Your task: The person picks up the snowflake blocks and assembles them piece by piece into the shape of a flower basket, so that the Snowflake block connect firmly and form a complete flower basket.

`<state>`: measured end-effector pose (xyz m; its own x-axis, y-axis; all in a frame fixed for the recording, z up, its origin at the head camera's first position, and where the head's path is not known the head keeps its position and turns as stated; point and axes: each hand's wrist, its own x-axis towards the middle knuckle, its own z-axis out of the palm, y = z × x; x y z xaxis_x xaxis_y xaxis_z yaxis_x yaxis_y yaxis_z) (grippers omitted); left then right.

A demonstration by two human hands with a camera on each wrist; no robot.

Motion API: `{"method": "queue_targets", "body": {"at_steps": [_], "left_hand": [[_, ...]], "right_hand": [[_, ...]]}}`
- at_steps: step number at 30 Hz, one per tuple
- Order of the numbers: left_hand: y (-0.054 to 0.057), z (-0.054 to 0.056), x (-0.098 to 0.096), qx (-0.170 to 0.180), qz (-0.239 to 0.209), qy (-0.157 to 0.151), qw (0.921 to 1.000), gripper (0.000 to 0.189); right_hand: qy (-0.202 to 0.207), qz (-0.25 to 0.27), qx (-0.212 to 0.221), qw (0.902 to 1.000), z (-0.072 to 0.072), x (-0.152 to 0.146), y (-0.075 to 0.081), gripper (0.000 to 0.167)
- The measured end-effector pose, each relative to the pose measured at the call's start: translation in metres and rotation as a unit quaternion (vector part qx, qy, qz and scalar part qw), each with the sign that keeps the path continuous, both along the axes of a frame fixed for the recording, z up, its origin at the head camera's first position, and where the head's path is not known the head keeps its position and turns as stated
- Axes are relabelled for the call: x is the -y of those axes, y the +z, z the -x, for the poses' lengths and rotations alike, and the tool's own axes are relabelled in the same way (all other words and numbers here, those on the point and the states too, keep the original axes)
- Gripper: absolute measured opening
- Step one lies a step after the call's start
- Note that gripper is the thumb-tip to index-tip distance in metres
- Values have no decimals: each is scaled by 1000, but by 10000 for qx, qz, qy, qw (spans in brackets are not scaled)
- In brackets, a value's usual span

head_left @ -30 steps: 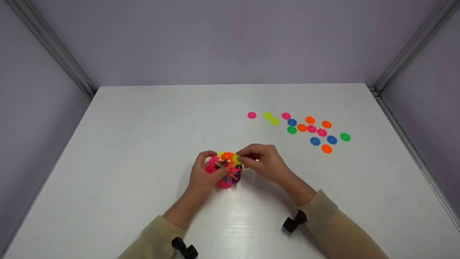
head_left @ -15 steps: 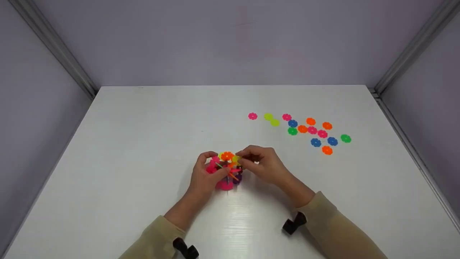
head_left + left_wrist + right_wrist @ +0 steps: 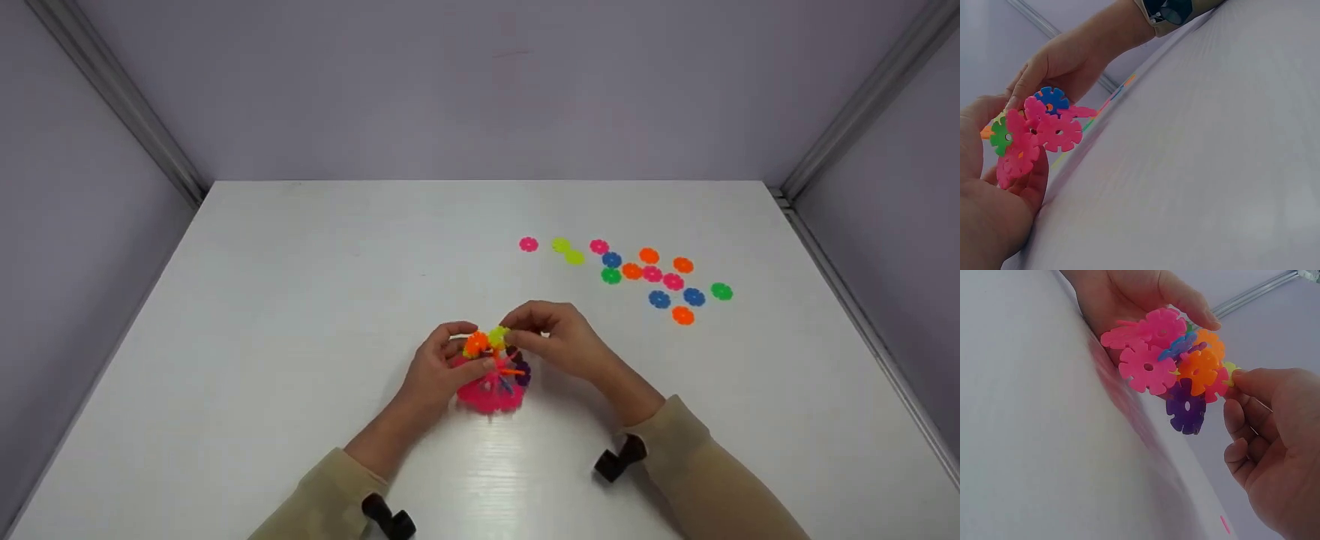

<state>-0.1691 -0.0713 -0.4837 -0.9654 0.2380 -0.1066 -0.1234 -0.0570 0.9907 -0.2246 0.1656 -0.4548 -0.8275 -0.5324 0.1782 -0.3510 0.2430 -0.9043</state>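
Observation:
In the head view, my left hand point(image 3: 435, 375) grips a cluster of interlocked plastic snowflake discs point(image 3: 491, 396), thumb in front and fingers behind. My right hand point(image 3: 566, 341) pinches a yellow disc point(image 3: 498, 337) at the top right of the cluster, between thumb and index finger. Seen from the right wrist, the cluster joins pink discs point(image 3: 1148, 367), an orange disc point(image 3: 1197, 371), a blue one point(image 3: 1178, 346) and a purple one point(image 3: 1186, 408). A green disc point(image 3: 1001, 136) shows on its other side in the left wrist view. The fingertips hide part of the yellow disc.
Several loose discs lie flat on the white table point(image 3: 262, 315) at the back right, among them a pink disc point(image 3: 529, 244), a green disc point(image 3: 721, 291) and an orange disc point(image 3: 683, 315). Upright grey panels point(image 3: 480, 97) border the table's back and sides.
The cluster has turned and shifted slightly right, so its pink discs now show spread toward me. The left hand moved right with it. The right hand still pinches the yellow disc.

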Motion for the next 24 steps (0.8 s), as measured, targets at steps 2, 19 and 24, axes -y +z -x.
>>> {"method": "queue_targets", "body": {"at_steps": [2, 19, 24], "left_hand": [[-2, 1, 1, -108, -5, -146, 9998, 64], [-10, 10, -2, -153, 496, 229, 9984, 44], [-9, 9, -4, -82, 443, 197, 9988, 47]], "right_hand": [[68, -28, 4, 10000, 0, 2, 0, 13], [-1520, 39, 192, 9882, 67, -17, -3, 30], [-2185, -396, 644, 9729, 100, -26, -9, 33]]}}
